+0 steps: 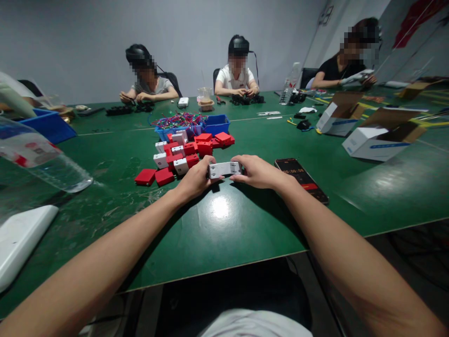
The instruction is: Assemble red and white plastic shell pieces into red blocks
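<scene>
Both my hands hold a small white plastic block [224,169] just above the green table [224,224]. My left hand [195,179] grips its left end with curled fingers. My right hand [257,171] grips its right end the same way. Just beyond my left hand lies a pile of red and white blocks [185,152], several of them spread over the table. Behind the pile stand two blue bins, one [178,126] heaped with coloured wires and one [216,124] beside it.
A black phone [300,179] lies right of my right hand. Open cardboard boxes [382,135] stand at the right. A clear water bottle [38,154] and a white slab [21,238] lie at the left. Three other people sit working at the far side.
</scene>
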A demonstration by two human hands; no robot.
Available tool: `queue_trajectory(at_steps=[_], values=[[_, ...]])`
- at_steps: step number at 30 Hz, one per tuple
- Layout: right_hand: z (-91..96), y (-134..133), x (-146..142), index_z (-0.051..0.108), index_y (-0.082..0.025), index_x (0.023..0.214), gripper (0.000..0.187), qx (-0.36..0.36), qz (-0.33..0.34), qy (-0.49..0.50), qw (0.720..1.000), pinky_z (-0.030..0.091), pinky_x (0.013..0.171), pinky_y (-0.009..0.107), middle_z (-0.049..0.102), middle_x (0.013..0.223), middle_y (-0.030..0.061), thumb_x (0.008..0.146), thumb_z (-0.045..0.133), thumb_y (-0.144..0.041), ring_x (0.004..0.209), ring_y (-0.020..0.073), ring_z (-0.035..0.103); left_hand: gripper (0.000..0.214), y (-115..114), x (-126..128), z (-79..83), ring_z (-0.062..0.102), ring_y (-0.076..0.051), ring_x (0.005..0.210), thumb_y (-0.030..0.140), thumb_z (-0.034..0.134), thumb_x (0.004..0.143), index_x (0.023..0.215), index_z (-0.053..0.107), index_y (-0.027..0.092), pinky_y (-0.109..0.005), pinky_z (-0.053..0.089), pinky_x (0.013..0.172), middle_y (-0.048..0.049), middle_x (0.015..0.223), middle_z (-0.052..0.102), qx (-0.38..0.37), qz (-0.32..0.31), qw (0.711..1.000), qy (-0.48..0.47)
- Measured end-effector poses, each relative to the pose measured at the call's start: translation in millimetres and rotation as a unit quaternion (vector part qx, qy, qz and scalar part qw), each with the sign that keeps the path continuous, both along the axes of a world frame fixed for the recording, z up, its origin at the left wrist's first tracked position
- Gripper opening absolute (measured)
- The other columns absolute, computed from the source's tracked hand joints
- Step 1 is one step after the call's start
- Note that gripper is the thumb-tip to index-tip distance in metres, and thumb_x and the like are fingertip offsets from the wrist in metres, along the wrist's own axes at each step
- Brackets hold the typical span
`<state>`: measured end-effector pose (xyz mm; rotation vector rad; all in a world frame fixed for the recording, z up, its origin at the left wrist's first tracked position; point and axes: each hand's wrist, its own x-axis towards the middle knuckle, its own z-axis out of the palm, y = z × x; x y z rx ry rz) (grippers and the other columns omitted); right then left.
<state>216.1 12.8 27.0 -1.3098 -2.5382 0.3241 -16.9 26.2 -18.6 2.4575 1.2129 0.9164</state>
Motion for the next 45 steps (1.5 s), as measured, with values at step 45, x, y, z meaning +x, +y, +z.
queue_trajectory(at_steps=[45], values=[[-3.1, -6, -13, 0.064, -0.015, 0.099, 0.019, -0.019, 0.004, -0.022, 1.0, 0.044, 0.074, 0.03, 0.058, 0.101, 0.0099, 0.088, 0.064, -0.03, 0.082, 0.0181, 0.056, 0.033, -8, 8, 5.9, 0.061, -0.026, 0.093, 0.046, 0.053, 0.094, 0.108, 0.055, 0.017, -0.039, 0.05, 0.082, -0.0114, 0.101, 0.064, 0.069, -0.057, 0.994, 0.061]])
